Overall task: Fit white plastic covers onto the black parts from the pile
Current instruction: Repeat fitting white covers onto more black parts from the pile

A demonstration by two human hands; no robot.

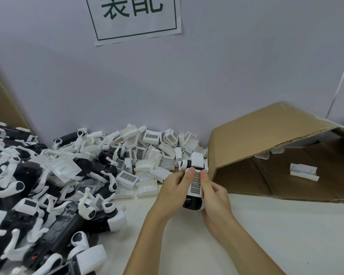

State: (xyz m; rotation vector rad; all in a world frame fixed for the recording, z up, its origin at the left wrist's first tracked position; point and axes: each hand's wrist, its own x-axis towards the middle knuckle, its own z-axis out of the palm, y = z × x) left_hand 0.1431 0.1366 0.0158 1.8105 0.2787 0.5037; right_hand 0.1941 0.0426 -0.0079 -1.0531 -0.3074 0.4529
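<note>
Both hands hold one black part [193, 203] upright over the table, with a white cover [196, 183] bearing a dotted grid lying on top of it. My left hand [175, 187] grips its left side, thumb pressing the cover's upper left edge. My right hand [214, 193] grips the right side, thumb on the cover's right edge. A heap of black parts with white arms [48, 211] fills the left. Loose white covers [147, 153] are piled against the wall in the middle.
An open cardboard box [266, 135] lies on its side at the right, with a white piece [304, 171] inside it. The white table [266, 231] stretches in front. A wall with a printed paper sign [135, 16] stands behind.
</note>
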